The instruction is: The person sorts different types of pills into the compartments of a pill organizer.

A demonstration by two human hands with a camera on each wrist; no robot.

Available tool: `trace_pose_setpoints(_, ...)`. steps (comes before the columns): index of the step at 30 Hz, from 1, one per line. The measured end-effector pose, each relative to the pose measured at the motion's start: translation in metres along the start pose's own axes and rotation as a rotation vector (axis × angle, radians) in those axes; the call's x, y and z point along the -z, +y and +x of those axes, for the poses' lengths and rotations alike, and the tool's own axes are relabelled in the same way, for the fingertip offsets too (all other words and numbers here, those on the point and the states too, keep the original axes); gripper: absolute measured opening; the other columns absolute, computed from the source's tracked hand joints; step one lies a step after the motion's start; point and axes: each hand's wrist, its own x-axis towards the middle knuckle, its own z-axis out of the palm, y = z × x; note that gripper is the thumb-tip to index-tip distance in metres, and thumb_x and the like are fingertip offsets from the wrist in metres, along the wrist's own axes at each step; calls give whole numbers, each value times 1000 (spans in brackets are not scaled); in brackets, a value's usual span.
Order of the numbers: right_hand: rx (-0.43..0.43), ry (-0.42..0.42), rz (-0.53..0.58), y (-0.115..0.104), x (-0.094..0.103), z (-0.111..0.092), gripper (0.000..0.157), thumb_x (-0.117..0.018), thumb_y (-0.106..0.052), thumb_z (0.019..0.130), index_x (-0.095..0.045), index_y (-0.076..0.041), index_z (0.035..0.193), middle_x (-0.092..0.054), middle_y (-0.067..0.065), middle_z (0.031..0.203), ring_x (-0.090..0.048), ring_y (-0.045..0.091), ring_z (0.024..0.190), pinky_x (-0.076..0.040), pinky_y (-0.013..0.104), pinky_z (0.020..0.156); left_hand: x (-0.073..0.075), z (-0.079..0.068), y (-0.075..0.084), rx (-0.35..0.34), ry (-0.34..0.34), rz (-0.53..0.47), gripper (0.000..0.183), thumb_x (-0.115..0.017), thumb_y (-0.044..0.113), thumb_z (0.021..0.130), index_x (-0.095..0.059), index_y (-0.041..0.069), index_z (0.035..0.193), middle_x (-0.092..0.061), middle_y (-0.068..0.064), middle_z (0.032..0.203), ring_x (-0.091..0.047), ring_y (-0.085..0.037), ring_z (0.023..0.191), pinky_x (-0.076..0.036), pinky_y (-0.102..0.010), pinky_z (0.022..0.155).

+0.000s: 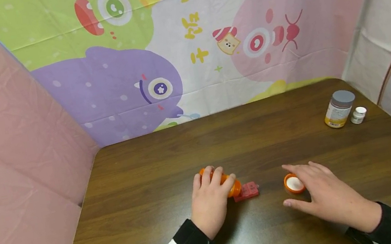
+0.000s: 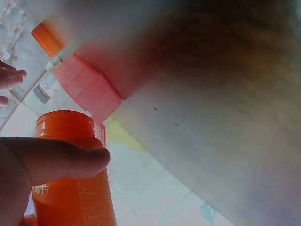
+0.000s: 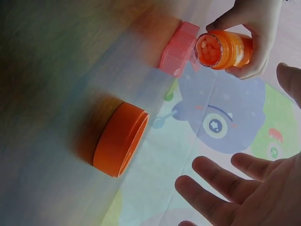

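My left hand (image 1: pixel 209 200) grips an orange pill bottle (image 1: pixel 235 188), its fingers over the top and thumb along the side. The bottle is tilted, its uncapped mouth towards a small red pill box (image 1: pixel 248 191) on the table. In the right wrist view, pale tablets show inside the mouth of the bottle (image 3: pixel 233 49), beside the pill box (image 3: pixel 180 51). The orange bottle cap (image 1: pixel 294 183) lies on the table with its white inside facing up. Over and beside the cap, my right hand (image 1: pixel 327 192) is spread with nothing held.
At the back right corner of the brown table (image 1: pixel 155 159) stand a grey-lidded jar (image 1: pixel 339 109) and a small white bottle (image 1: pixel 358 115). A cartoon-printed cloth (image 1: pixel 208 84) hangs behind the table, with a pink cloth (image 1: pixel 10 163) on the left.
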Motion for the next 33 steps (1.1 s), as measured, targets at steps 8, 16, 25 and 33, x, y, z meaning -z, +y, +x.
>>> trace_pose_setpoints(8,-7,-9,4,1,-1,0,84,-70,-58,80,-43,-7,141,-56,12,131,-46,26,120,-23,59,106,-1,-1,0,-2,24,-6,41,-70,9,83,-65,29,119,-57,-5,121,-40,-27,115,-36,-48,92)
trace_pose_setpoints(16,2,2,-5,3,0,-1,83,-70,-57,80,-43,-7,141,-56,12,130,-45,26,120,-23,58,106,-3,-1,0,36,23,7,42,-72,10,80,-64,28,117,-57,-5,119,-41,-28,114,-38,-49,89)
trace_pose_setpoints(25,-10,-9,3,3,1,-1,84,-70,-57,80,-43,-6,141,-55,12,132,-45,26,121,-23,58,106,-4,-3,-2,83,20,-30,46,-69,5,75,-63,25,116,-58,-6,116,-45,-29,108,-41,-53,83)
trace_pose_setpoints(33,-16,-8,22,2,-1,-1,82,-71,-56,80,-44,-8,141,-55,11,132,-45,26,122,-23,58,106,0,-5,-2,124,11,-136,54,-81,17,68,-62,22,119,-59,-6,117,-47,-30,105,-47,-53,73)
